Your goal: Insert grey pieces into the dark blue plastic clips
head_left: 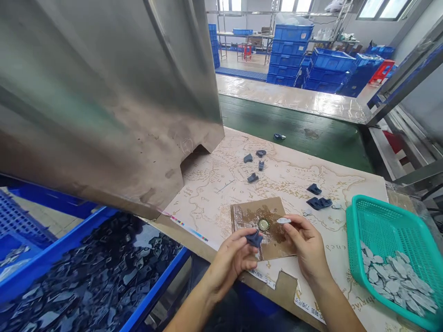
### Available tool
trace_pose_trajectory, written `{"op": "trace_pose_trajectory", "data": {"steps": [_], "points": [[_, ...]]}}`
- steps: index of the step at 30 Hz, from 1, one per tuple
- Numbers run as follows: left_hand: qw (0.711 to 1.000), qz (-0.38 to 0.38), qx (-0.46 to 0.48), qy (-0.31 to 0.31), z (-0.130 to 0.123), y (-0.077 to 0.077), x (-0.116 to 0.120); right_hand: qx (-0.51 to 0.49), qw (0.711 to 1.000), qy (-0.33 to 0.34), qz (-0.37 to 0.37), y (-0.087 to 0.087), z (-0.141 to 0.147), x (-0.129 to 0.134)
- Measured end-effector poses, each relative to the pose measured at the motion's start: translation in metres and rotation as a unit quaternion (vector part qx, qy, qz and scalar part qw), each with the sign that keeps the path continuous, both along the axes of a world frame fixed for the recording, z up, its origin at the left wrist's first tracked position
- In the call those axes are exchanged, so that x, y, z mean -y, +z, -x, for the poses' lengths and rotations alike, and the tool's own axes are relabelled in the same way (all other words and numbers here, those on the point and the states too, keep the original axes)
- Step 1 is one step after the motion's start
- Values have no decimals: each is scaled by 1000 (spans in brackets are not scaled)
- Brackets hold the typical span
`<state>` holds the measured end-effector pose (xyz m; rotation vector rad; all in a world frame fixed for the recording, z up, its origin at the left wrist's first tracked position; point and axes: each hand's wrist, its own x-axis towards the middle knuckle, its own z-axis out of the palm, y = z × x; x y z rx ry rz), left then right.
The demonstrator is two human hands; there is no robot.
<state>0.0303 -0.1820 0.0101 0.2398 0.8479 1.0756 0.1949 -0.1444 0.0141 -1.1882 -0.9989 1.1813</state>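
Between the fingers of my left hand point(235, 253) is a small dark blue moulded piece point(254, 239). My right hand point(306, 246) pinches a flat, light grey oval piece point(284, 221) between thumb and forefinger. The two pieces are apart, both held over a brown cardboard square point(273, 246) with wet-looking spots. On that cardboard, between my hands, sits a small round cap-like dish point(263, 225) with something shiny in it. To the right, a green plastic basket point(353, 249) holds many light grey pieces point(394, 276) like the one in my right hand.
More dark blue pieces point(253, 177) lie on the map-printed sheet point(207, 203), with others point(319, 203) near the basket. One piece point(279, 136) rests on the green belt point(321, 138). A metal panel point(121, 106) blocks the left. Below it stands a blue crate point(145, 299) of dark pieces.
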Motion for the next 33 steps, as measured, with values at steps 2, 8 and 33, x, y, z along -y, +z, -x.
{"op": "trace_pose_trajectory", "data": {"steps": [2,8,33], "points": [[1000,-3,13,19,-8,-2,0,-65,996,7,53,4,0,2],[999,-10,-17,34,-26,0,-4,-166,976,62,123,12,1,11],[995,-18,-39,86,-17,20,-3,-131,988,86,-18,12,4,23]]}}
